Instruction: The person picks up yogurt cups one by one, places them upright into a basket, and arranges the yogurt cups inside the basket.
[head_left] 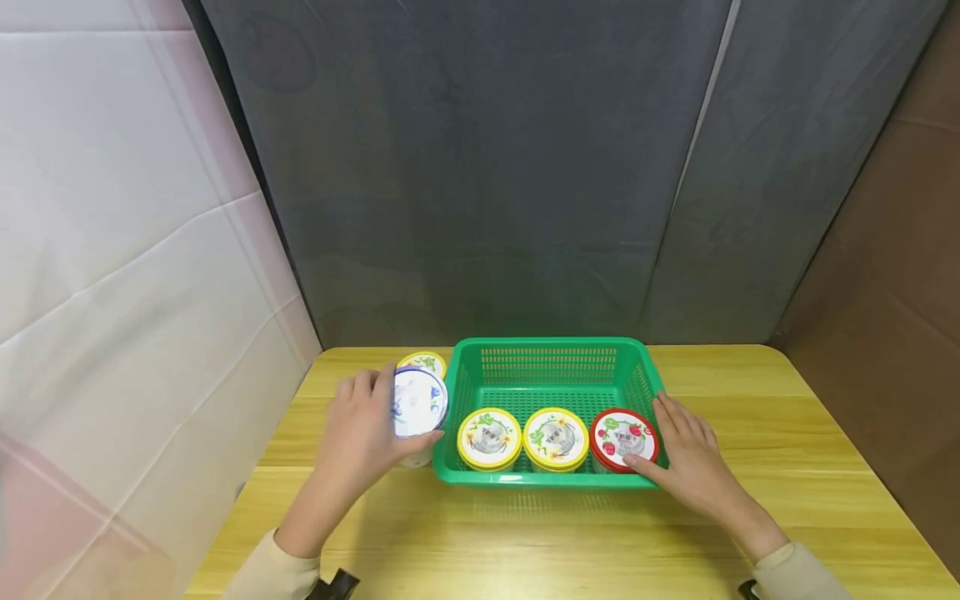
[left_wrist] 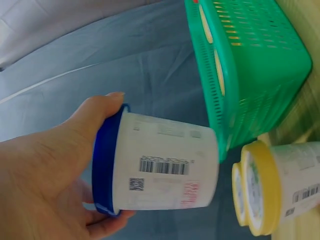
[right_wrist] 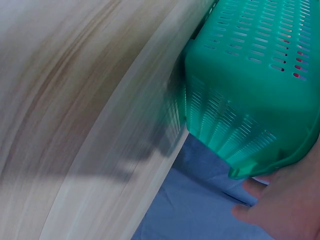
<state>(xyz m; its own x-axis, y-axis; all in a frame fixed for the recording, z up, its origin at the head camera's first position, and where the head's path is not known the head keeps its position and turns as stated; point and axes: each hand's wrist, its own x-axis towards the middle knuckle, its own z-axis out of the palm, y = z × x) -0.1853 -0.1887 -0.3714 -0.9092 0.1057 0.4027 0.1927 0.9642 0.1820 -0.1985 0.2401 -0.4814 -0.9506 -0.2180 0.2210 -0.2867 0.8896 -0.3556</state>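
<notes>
My left hand (head_left: 362, 433) grips a white tub with a blue lid (head_left: 420, 402) by its lid, holding it raised just left of the green basket (head_left: 540, 479). In the left wrist view, the tub's barcode side faces the camera. Two yellow-lidded tubs (left_wrist: 265, 187) stand close by it, outside the basket, and in the head view they are partly hidden. At the basket's right rim rests my right hand (head_left: 693, 462), fingers extended along the rim and thumb over the edge of a red-lidded tub (head_left: 624, 435) inside.
Beside the red-lidded tub, a yellow-lidded tub (head_left: 557, 437) and another yellow-lidded tub (head_left: 489, 438) line the basket's near side. The wooden table (head_left: 480, 542) ends at a grey curtain (head_left: 480, 183). A pale sheet (head_left: 135, 250) hangs at the left, a brown one (head_left: 892, 292) at the right.
</notes>
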